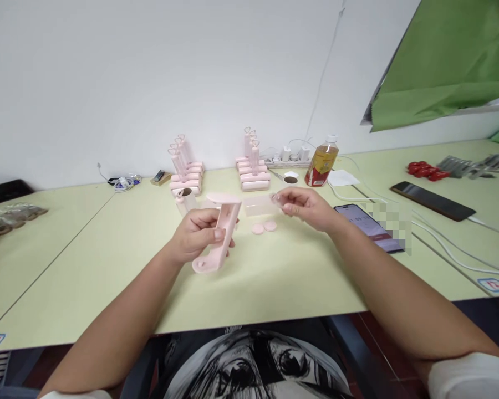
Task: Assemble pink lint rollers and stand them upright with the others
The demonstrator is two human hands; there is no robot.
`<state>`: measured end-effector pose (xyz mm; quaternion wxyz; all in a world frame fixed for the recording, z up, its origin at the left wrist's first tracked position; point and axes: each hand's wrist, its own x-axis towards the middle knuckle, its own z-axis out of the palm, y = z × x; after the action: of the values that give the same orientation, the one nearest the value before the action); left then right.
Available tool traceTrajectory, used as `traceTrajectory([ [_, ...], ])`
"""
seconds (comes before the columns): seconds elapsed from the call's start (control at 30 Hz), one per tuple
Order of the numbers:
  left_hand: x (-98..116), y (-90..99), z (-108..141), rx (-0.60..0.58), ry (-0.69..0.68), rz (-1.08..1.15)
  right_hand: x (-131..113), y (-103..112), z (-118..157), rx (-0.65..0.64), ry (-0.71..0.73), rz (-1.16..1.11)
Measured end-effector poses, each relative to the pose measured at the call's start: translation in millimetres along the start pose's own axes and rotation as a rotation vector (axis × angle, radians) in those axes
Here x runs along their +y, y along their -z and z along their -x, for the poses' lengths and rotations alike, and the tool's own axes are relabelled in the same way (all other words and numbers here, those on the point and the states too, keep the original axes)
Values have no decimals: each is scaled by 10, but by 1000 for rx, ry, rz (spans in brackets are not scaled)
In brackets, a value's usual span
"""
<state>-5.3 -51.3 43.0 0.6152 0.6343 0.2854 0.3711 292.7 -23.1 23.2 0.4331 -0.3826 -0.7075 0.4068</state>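
Observation:
In my left hand (199,235) is a pale pink plastic holder (227,235), open along one side, with a rounded plate at each end. The fingers are closed around its long back and it stands tilted. My right hand (303,206) pinches a small clear plastic piece (276,198) between thumb and fingertips; its exact shape is hard to make out. On the table between the hands lie two flat pink discs (258,228), beside a pale see-through piece (258,205). Just behind my left hand stands a pale roll (186,200) with a brown hollow core.
Pink cases with heart-topped clear tubes form two groups, left (187,180) and right (255,178). A drink bottle (321,160), a power strip (289,162) and another roll (291,180) stand behind my right hand. Phones (368,224) and white cables lie at right.

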Motion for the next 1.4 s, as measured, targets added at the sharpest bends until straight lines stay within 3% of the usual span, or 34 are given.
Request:
traceTrajectory([
  [0.07,58,14,-31,109,-102,-214,-3,65,-7,135,22,-13],
  [0.13,77,20,-99,213,-158,-359,-27,92,0,190,38,30],
  [0.2,74,16,-186,278,-136,-459,-66,105,17,140,21,100],
  [0.27,74,-8,-292,289,-65,-584,-108,111,38,-42,-51,164],
  [0.37,80,-110,-523,191,25,-855,-137,81,62,-420,-193,240],
  [0.43,56,-215,-732,97,4,-1100,-123,15,73,-604,-250,274],
  [0.53,-70,-374,-1052,-24,-125,-1523,-79,-121,91,-757,-280,295],
  [0.63,-270,-468,-1246,-185,-151,-1735,-45,-222,108,-803,-280,339],
  [0.73,-447,-470,-1284,-243,-231,-1792,-35,-268,113,-799,-265,388],
  [0.93,-515,-388,-1262,-129,-368,-1771,-54,-284,111,-766,-259,435],
  [1.07,-497,-374,-1258,-108,-350,-1744,-93,-244,106,-703,-221,432],
  [1.23,-543,-351,-1231,-241,-315,-1705,-99,-186,88,-671,-147,423],
  [1.4,-597,-355,-1218,-316,-225,-1704,-83,-190,89,-684,-191,443],
])
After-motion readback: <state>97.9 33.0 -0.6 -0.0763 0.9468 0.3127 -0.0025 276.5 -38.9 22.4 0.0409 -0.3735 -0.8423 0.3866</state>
